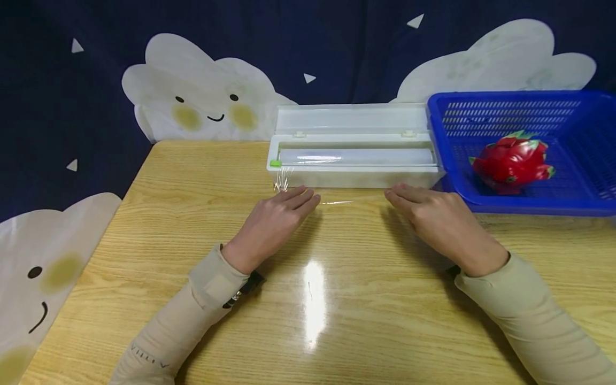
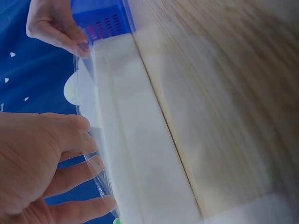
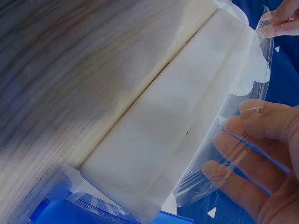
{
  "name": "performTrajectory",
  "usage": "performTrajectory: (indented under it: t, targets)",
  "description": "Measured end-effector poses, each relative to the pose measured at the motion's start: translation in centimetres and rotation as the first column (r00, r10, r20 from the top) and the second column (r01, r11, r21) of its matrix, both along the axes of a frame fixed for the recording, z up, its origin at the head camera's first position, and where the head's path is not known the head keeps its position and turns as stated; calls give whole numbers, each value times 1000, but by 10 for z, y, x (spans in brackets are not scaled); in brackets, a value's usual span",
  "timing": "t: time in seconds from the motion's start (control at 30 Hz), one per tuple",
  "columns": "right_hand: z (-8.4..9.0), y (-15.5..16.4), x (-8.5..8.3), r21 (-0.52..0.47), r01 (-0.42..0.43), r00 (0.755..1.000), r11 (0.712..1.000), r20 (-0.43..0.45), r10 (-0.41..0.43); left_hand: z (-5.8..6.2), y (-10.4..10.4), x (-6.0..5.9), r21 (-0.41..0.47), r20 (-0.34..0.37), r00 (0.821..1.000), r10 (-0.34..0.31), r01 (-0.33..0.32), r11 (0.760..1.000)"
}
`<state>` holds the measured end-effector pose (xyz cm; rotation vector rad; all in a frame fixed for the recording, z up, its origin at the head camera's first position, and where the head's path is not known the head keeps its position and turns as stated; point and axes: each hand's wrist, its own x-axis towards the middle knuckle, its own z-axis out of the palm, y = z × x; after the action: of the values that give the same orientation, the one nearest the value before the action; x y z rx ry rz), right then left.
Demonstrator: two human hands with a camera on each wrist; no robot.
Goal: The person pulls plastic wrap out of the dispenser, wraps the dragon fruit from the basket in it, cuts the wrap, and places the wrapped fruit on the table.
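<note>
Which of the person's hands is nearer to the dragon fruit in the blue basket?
Right. The right hand is by the near left corner of the blue basket holding the dragon fruit; the left hand is farther off, near the plastic-wrap dispenser's left end.

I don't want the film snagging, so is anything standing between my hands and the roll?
Yes: the white box's front wall, with a green slider at its left end, stands between the roll and your left hand and right hand. Both hold clear film; the raised lid is behind the roll.

Left fingers (image 1: 297,200) and right fingers (image 1: 404,194) angle inward, both arms (image 1: 178,313) extended forward.
</note>
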<state>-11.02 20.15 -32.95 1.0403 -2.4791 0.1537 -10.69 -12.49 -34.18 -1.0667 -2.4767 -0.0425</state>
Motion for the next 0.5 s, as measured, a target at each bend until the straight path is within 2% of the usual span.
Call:
performTrajectory:
  t: [0.5]
  targets:
    - [2,1,4,8,-1,1000,1000,-2,1,3,1,4,-16,4,1000,4,-4,1000]
